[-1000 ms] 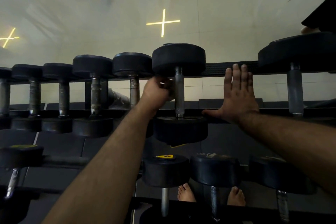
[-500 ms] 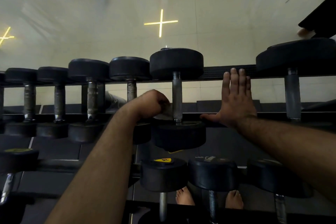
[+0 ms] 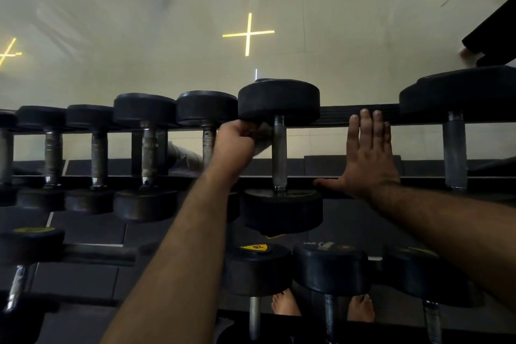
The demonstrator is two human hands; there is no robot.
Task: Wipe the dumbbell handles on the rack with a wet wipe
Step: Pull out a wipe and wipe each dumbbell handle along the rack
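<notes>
- A row of small black rubber-headed dumbbells (image 3: 145, 153) with worn steel handles lies across the left end of the black metal rack's upper tier (image 3: 360, 116), their handles spanning its front and back rails.
- On the lower tier, at the left edge, a dumbbell head carries a dull yellow label (image 3: 33, 230); its writing is too blurred to read.
- The left hand (image 3: 234, 145) is clenched round a crumpled pale wet wipe (image 3: 262, 138), pressing it against the upper end of a knurled steel handle (image 3: 279, 153), just under the far head of the large black dumbbell (image 3: 279, 102) at the middle of the upper tier.
- Below it, a lower-tier dumbbell head bears a yellow shield-shaped sticker (image 3: 255, 248) with a dark number that cannot be made out for certain.
- Two bare feet (image 3: 284, 306) show on the floor under the rack's lower tier.
- The right hand (image 3: 368, 159) lies flat and released in the gap just right of the wiped dumbbell, fingers straight and together reaching to the back rail, thumb stretched along the front rail.
- A heavier black dumbbell with a thick grey handle (image 3: 455, 153) sits at the right end of the upper tier.
</notes>
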